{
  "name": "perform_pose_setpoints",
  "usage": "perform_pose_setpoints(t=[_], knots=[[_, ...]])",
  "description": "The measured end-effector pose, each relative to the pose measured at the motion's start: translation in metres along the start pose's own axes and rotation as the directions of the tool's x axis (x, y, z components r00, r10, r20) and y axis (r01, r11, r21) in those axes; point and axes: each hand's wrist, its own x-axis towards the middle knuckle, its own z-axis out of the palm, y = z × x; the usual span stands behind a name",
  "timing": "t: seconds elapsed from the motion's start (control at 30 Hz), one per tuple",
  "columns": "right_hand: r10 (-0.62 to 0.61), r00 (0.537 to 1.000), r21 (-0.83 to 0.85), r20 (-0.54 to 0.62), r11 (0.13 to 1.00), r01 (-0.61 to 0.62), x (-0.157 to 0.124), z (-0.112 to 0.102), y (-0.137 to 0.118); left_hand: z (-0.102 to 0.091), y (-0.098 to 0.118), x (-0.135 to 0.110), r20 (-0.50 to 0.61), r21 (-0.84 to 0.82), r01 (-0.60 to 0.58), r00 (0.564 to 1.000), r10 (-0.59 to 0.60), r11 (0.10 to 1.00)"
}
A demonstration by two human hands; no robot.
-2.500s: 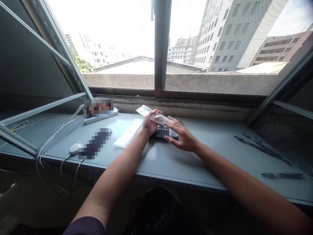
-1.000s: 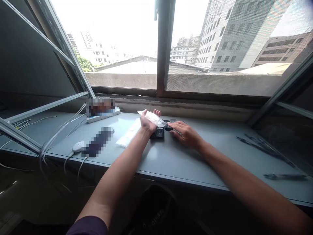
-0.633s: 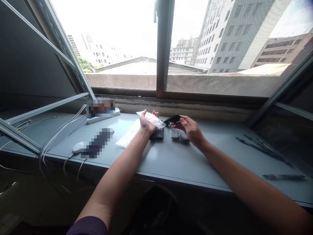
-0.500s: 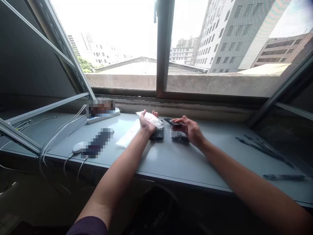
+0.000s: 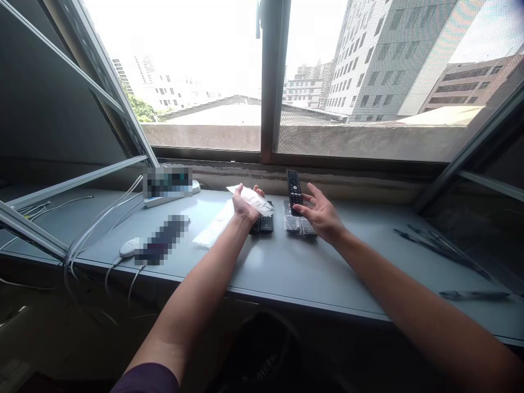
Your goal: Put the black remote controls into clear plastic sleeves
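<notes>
My right hand [image 5: 321, 214] grips a black remote control [image 5: 294, 191] by its lower end. The remote stands nearly upright with its buttons toward me. In my left hand [image 5: 245, 206] is a white plastic bag [image 5: 257, 200], pinched under the thumb. Below that hand lie black remotes [image 5: 267, 221] side by side on the desk, partly hidden by the fingers. Under my right hand sit remotes wrapped in clear plastic [image 5: 292, 222]. More flat white bags [image 5: 215, 226] rest on the desk left of my left wrist.
A grey desk [image 5: 270, 267] runs beneath the window. At the left stand a white power strip [image 5: 172, 197], cables [image 5: 88, 226], a white round device [image 5: 129, 248] and a blurred-out dark object [image 5: 164, 240]. Black strips [image 5: 442, 251] lie at the right. Metal frames [image 5: 77, 174] flank the desk.
My right hand has turned the remote from lying flat to nearly upright, its button side now facing me. My left hand and the bag stay where they were.
</notes>
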Motion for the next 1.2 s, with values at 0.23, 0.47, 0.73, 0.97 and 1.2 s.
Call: perform_pose_setpoints(t=[0.23, 0.47, 0.73, 0.97, 1.2], knots=[[0.089, 0.983, 0.083, 0.163, 0.991, -0.104, -0.002, 0.001, -0.004, -0.001, -0.002, 0.0, 0.021, 0.022, 0.027, 0.999, -0.028, 0.999], [0.178, 0.958, 0.236, 0.226, 0.944, -0.231, -0.011, 0.007, -0.017, -0.001, -0.002, 0.0, 0.025, 0.018, 0.028, 0.999, -0.028, 0.999], [0.255, 0.932, 0.395, 0.258, 0.853, -0.342, -0.014, 0.006, -0.037, 0.0, -0.003, 0.0, 0.029, 0.028, 0.023, 0.999, -0.024, 0.999], [0.244, 0.943, 0.308, 0.224, 0.901, -0.306, -0.013, 0.012, -0.037, -0.001, -0.003, 0.0, 0.036, 0.028, 0.015, 0.999, -0.016, 0.999], [0.3, 0.937, 0.313, 0.182, 0.885, -0.344, -0.017, 0.012, -0.033, -0.001, -0.003, 0.0, 0.026, 0.026, 0.015, 1.0, -0.015, 1.0]])
